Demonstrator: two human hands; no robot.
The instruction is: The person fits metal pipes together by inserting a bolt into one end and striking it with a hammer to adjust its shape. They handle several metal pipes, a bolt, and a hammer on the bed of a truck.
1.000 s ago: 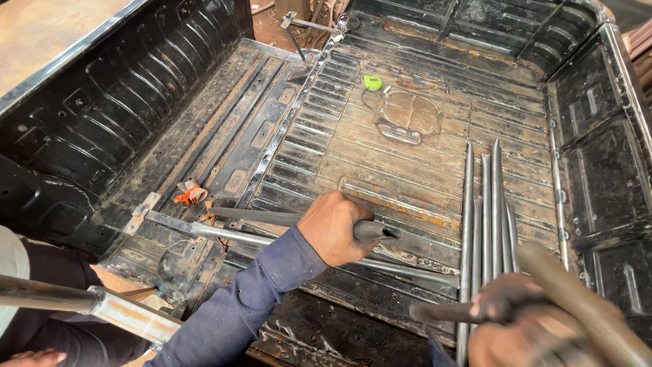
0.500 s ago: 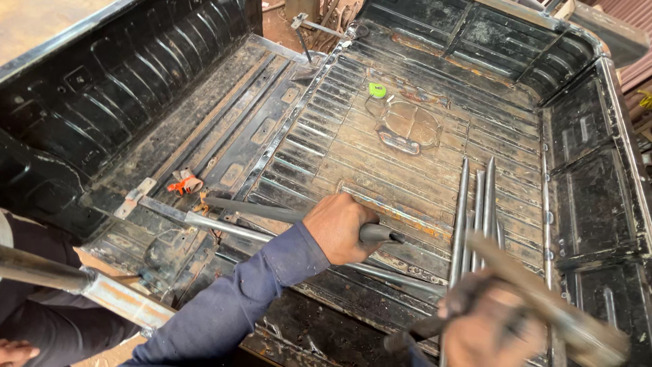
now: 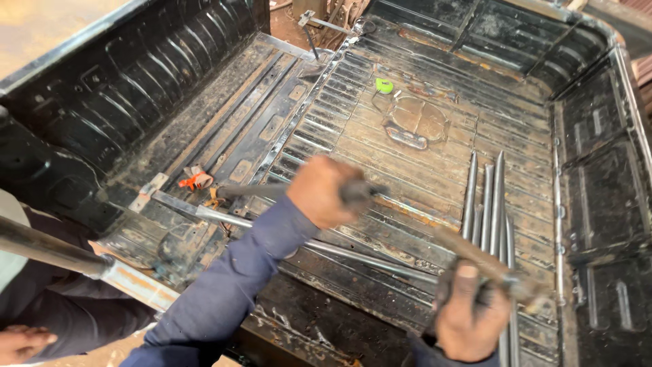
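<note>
The biggest thing is the black metal truck bed (image 3: 421, 170), w/ a ribbed, rusty floor & tall dented side walls, so long things can lie flat along the ribs & not roll off. A long grey bar (image 3: 272, 234) lies across the floor from the left edge toward the right hand. A bunch of thin grey rods (image 3: 490, 197) lies side by side on the right, all pointing the same way, prob. so they stay neat together. The left hand (image 3: 324, 192) is shut tight round a dark rod (image 3: 252, 191) & holds it just above the floor, in the middle of the bed. The right hand (image 3: 472, 319) is closed round a rusty brown bar (image 3: 468, 250), down near the near ends of the thin rods; it is blurry. At bottom left another person's hand (image 3: 24, 342) shows under a thick pipe (image 3: 51, 248); can't tell if it holds it. A small orange thing (image 3: 193, 179) sits by the left wall, & a tiny round green thing (image 3: 384, 85) lies far back. No labels or signs to see.
</note>
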